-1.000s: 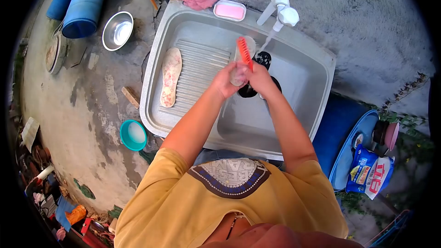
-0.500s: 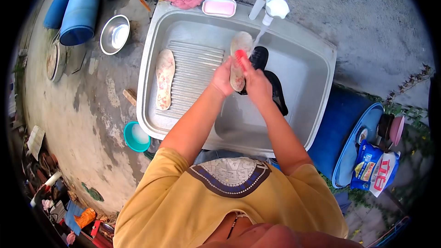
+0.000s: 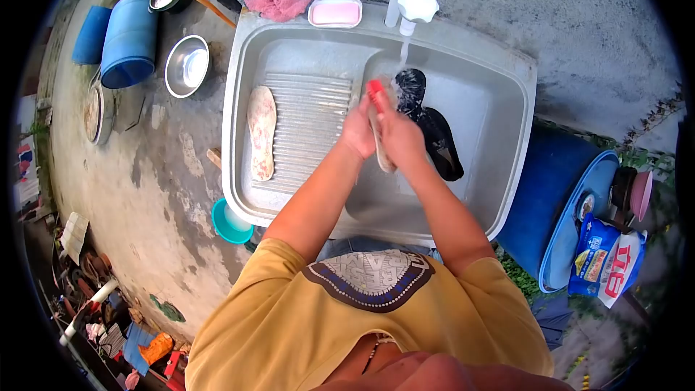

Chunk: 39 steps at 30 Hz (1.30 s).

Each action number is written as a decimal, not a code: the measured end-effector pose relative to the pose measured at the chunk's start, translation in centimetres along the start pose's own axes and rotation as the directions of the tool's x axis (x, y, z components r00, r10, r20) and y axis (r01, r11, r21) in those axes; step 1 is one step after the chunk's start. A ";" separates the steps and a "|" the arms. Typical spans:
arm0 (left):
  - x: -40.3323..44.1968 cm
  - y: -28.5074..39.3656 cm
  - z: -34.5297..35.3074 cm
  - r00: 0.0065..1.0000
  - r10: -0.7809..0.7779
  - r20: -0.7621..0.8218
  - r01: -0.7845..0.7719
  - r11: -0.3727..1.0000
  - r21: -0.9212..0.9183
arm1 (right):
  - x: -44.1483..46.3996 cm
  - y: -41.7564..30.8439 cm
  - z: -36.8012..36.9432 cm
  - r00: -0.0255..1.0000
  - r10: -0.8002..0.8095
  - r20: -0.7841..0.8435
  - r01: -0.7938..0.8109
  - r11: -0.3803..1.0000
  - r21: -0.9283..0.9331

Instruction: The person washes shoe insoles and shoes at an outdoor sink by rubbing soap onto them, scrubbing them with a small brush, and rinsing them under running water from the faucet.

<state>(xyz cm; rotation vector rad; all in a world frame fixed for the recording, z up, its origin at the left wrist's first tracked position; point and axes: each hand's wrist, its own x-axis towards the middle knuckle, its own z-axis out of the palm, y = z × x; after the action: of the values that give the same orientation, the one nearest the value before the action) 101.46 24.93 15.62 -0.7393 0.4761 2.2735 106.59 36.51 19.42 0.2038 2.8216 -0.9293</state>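
Over the sink, my left hand (image 3: 357,132) is closed around a pale insole (image 3: 381,153), which is turned nearly edge-on. Pressed close beside it, my right hand (image 3: 401,135) grips a red brush (image 3: 375,94) against the insole; the bristles are hidden. Water runs from the white tap (image 3: 413,1) just beyond my hands. Right of them, black shoes (image 3: 438,141) lie in the basin, wet at the far end. A second stained insole (image 3: 262,132) rests on the left of the ribbed washboard (image 3: 308,112).
A pink soap dish (image 3: 335,11) and a pink cloth (image 3: 277,6) sit on the back rim of the sink (image 3: 515,130). A teal bucket (image 3: 232,224) and metal bowl (image 3: 187,66) stand at left. On the right, a blue barrel (image 3: 554,195) holds a detergent bag (image 3: 604,261).
The insole in my left hand has gone from facing up to nearly edge-on and moved down from the tap stream. Water now falls onto the black shoes. The view has shifted slightly.
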 end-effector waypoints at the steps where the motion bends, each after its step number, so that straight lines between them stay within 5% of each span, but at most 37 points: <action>1: -0.2 0.6 0.1 0.999 0.042 -0.030 -0.043 0.999 -0.028 | -1.5 -0.6 0.4 0.997 -0.076 0.013 0.076 0.997 0.025; 2: -1.2 1.2 1.2 0.999 0.029 -0.029 -0.030 1.000 -0.007 | -2.6 -1.3 -0.2 0.984 -0.092 0.153 0.087 0.995 0.041; 9: 0.6 0.1 0.9 0.988 -0.065 0.141 0.064 0.998 0.011 | 4.0 1.8 -0.8 0.983 0.181 -0.023 -0.181 0.983 -0.026; 11: 2.1 1.7 -0.1 0.996 -0.005 0.089 0.006 1.000 -0.015 | 0.9 0.1 -0.5 0.999 0.015 0.035 -0.014 1.000 -0.028; 12: 1.3 1.8 0.9 0.999 0.005 0.043 -0.006 1.000 0.014 | -1.0 0.0 1.0 0.984 -0.120 -0.134 0.136 0.984 0.117; 15: -0.6 2.0 3.7 1.000 -0.008 0.008 0.008 0.997 0.071 | 1.2 0.4 -1.0 0.997 0.072 0.043 -0.070 0.997 -0.036; 17: 1.1 0.1 3.1 0.989 -0.094 0.117 0.087 0.994 0.064 | 4.5 1.6 -1.5 0.987 0.127 -0.102 -0.123 0.991 0.052; 22: 3.4 2.5 4.5 0.991 0.094 -0.091 -0.087 0.993 0.078 | 1.1 -2.4 -0.4 0.995 0.049 -0.085 -0.027 0.970 0.242; 25: 1.8 1.8 6.6 0.994 0.086 -0.074 -0.064 0.962 0.267 | 3.7 1.0 1.2 0.973 0.170 -0.159 -0.047 0.811 0.582; 27: 1.2 1.0 5.9 0.966 0.255 0.027 -0.224 0.787 0.576 | 5.3 1.7 -0.9 0.931 0.334 0.148 -0.275 0.374 0.886; 29: 0.0 1.4 6.5 0.899 0.436 0.034 -0.334 0.633 0.698 | 5.7 1.3 -2.4 0.957 0.234 0.174 -0.185 0.027 0.982; 30: -0.6 2.2 6.6 0.944 0.326 -0.050 -0.206 0.701 0.683 | 5.6 1.6 -3.0 0.961 0.179 0.209 -0.212 -0.003 0.977; 33: 0.7 2.4 3.6 0.997 0.057 0.054 -0.071 0.950 0.303 | 5.6 2.2 -0.9 0.959 0.189 0.212 -0.255 0.245 0.935; 34: 0.5 2.2 3.7 0.991 0.119 0.062 -0.132 0.948 0.291 | 5.7 3.4 1.0 0.977 0.212 0.027 -0.148 0.579 0.802; 36: 0.7 2.7 3.6 0.988 0.156 0.016 -0.156 0.972 0.175 | 2.8 1.4 0.1 0.962 0.163 -0.221 -0.061 0.912 0.406; 37: 0.8 2.9 3.6 0.985 0.171 -0.005 -0.169 0.979 0.115 | 0.9 0.5 -0.4 0.940 0.090 -0.329 -0.042 0.988 0.152; 39: -0.6 3.9 5.0 0.987 0.148 -0.064 -0.133 0.973 0.187 | -2.3 0.2 -0.4 0.980 -0.071 -0.185 0.072 0.997 0.003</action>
<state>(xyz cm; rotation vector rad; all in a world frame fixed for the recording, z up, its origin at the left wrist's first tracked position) 97.17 24.47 20.33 -0.7225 0.7844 2.2988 108.86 36.69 20.06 0.2009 3.0130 -0.9872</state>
